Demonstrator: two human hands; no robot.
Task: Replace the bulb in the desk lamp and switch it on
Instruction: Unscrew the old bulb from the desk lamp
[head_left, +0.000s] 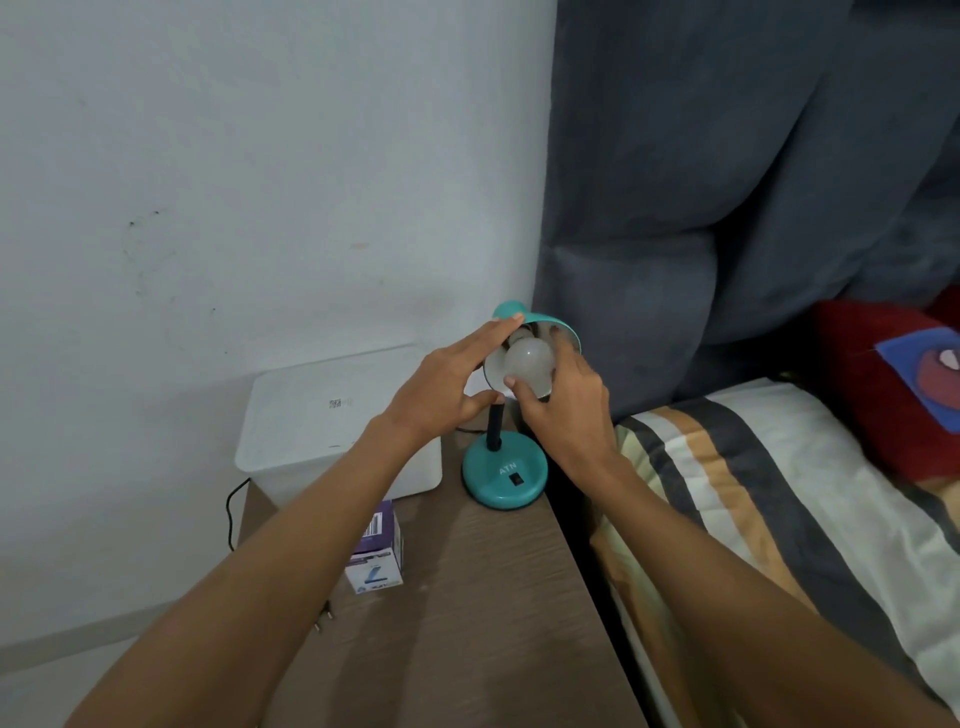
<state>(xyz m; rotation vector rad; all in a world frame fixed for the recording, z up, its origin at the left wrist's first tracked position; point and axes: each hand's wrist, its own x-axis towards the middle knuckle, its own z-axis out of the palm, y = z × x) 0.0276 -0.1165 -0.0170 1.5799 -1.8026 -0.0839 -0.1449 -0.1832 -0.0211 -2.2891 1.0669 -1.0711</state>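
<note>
Frosted white round bulb (528, 365) seated in teal metal lamp shade (553, 323) near the brown wooden nightstand (483, 597) back right corner. Right hand (563, 410) cupping the globe; left hand (447, 387) loosely steadying the shade. Light, smooth, probably fragile: best gripped around the widest part.

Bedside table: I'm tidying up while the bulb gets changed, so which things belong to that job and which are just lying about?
Job: teal desk lamp, white bulb gripped by right hand, left hand steadying the shade, bulb box, loose plug.
Lying about: white box, striped bedding, red cushion.

Glossy teal painted-metal desk lamp (505, 480); frosted matt white bulb (529, 366); brown wood-grain matt tabletop (483, 597); smooth white plastic box (332, 426); printed cardboard carton (376, 556).
</note>
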